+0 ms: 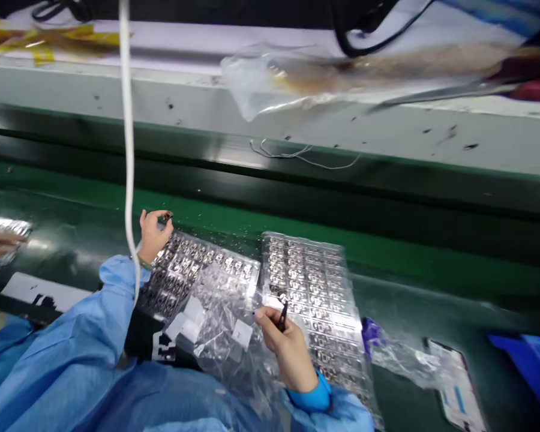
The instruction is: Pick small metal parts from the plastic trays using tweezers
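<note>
The left hand (154, 237) pinched a tiny, light part (166, 218) by its edges, while the right hand (288, 351) clasped fine tweezers (281, 316) above a flimsy plastic tray (297, 241).

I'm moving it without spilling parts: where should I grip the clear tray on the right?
Probably pinch the clear tray by its right edge, coming from the right. That long rim lies free, while plastic sheeting and the right hand crowd its left side.

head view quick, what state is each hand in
Left hand: closed, pinching a small dark part.
Right hand: closed, holding black tweezers.
</note>
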Tool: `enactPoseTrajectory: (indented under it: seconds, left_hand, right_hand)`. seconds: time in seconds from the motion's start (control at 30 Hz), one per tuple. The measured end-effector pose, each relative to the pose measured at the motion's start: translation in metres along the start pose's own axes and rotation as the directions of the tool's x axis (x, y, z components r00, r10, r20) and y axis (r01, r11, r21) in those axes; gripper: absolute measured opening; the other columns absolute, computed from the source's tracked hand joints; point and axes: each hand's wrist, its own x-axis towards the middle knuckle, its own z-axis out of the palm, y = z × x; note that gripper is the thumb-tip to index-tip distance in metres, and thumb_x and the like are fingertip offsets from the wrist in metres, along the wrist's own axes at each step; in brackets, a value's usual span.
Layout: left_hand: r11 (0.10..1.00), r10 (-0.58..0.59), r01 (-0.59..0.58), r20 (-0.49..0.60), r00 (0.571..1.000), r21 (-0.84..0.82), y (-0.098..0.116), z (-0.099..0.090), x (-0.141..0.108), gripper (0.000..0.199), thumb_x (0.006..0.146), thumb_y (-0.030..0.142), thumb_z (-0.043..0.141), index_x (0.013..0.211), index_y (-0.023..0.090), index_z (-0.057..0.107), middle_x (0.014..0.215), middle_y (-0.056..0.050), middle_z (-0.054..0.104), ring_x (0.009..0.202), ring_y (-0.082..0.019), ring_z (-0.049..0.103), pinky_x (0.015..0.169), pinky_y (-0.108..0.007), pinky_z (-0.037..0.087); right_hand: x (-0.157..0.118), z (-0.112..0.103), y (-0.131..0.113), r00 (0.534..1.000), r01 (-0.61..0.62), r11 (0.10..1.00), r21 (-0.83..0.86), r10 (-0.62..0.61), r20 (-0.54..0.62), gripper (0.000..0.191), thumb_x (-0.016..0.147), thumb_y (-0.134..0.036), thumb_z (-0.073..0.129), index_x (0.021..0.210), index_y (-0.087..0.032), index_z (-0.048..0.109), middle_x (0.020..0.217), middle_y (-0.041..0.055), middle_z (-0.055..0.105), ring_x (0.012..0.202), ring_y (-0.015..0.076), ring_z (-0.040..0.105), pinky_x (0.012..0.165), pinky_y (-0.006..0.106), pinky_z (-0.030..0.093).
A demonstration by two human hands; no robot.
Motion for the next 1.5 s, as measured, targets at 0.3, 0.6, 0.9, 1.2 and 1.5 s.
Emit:
enactPoseTrajectory:
  seconds: [0.3,0.6,0.9,1.2,1.5]
  left_hand:
    - [0.185,-0.092,0.745,0.743,0.663,-0.641,0.081,0.119,0.067,0.039,0.065,0.025,0.068,0.097,0.013,0.048,0.080,0.000,0.050,0.068,-0.010,0.056,0.073,-0.032,0.048]
    - [0.211,0.192,0.934,0.949,0.250,-0.289,0.117,0.170,0.047,0.031,0.073,0.020,0.065,0.099,0.012,0.049,0.066,0.003,0.035,0.045,0.000,0.026,0.041,-0.016,0.013]
    - [-0.128,0.223,0.964,0.941,0.255,-0.231,0.132,0.205,0.062,0.026,0.075,0.014,0.062,0.098,0.009,0.053,0.077,-0.002,0.043,0.052,-0.001,0.032,0.042,-0.015,0.019]
    - [0.022,0.399,0.987,0.907,0.136,-0.158,0.132,0.194,0.059,0.036,0.087,0.039,0.048,0.112,0.013,0.051,0.077,-0.002,0.039,0.049,-0.002,0.030,0.043,-0.017,0.017]
    - [0.193,0.519,0.969,0.854,0.033,-0.154,0.132,0.186,0.056,0.032,0.084,0.037,0.042,0.068,0.009,0.041,0.060,0.000,0.034,0.040,-0.002,0.024,0.039,-0.019,0.011]
  right_hand:
    - [0.145,-0.049,-0.074,0.990,0.120,0.950,0.289,-0.090,-0.112,0.051,0.052,-0.045,0.077,0.078,-0.011,0.050,0.048,-0.0070,0.035,0.038,0.0015,0.022,0.038,0.019,0.010]
    - [0.230,-0.055,-0.071,0.988,0.138,0.949,0.283,-0.112,-0.107,0.041,0.058,-0.042,0.074,0.075,-0.012,0.052,0.057,-0.0028,0.046,0.037,0.0014,0.025,0.037,0.021,0.009]
    - [0.237,-0.044,-0.087,0.989,0.101,0.917,0.386,-0.134,0.059,0.026,0.071,-0.037,0.067,0.072,-0.015,0.053,0.054,-0.0034,0.036,0.041,0.0013,0.019,0.042,0.024,0.007]
    - [0.254,-0.018,-0.098,0.964,0.122,0.884,0.451,-0.214,0.160,0.037,0.064,-0.037,0.073,0.076,-0.011,0.050,0.045,-0.0083,0.027,0.037,0.0009,0.018,0.039,0.020,0.007]
    - [0.244,-0.015,-0.098,0.934,0.289,0.932,0.218,-0.324,0.150,0.038,0.068,-0.044,0.069,0.081,-0.010,0.057,0.046,-0.0055,0.031,0.039,0.0025,0.023,0.040,0.020,0.012]
